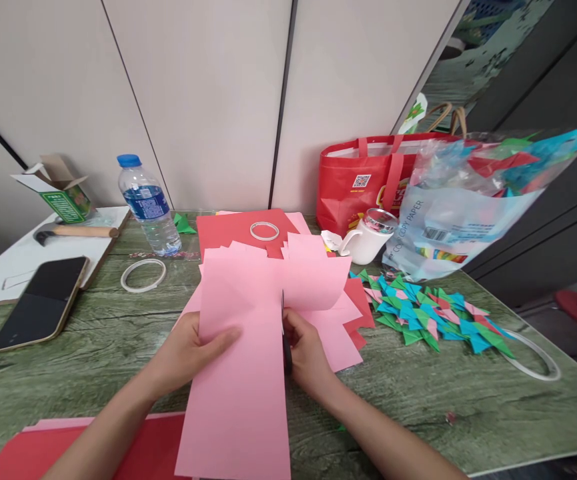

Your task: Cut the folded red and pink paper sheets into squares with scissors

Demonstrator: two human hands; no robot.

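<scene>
in the lower middle of the frame the left hand [193, 353] grips a long pink sheet [248, 387] by its left edge, thumb on top and fingers tucked under, holding it just above the green wood-grain surface [93, 347]. the right hand [311, 360] is clenched around the dark handles of the scissors [287, 353], whose blade stands in a cut running up the sheet's right side; the paper beyond the cut curls upward. more pink and red sheets lie fanned out behind, with a white tape ring [264, 231] resting on a red one. at centre right sits a pile of folded triangles [428, 317] in blue, green and pink, near a white mug [365, 243] and a red bag [358, 180]. on the left lie a phone [43, 300], a water bottle [148, 207] and a second tape ring [143, 275].
</scene>
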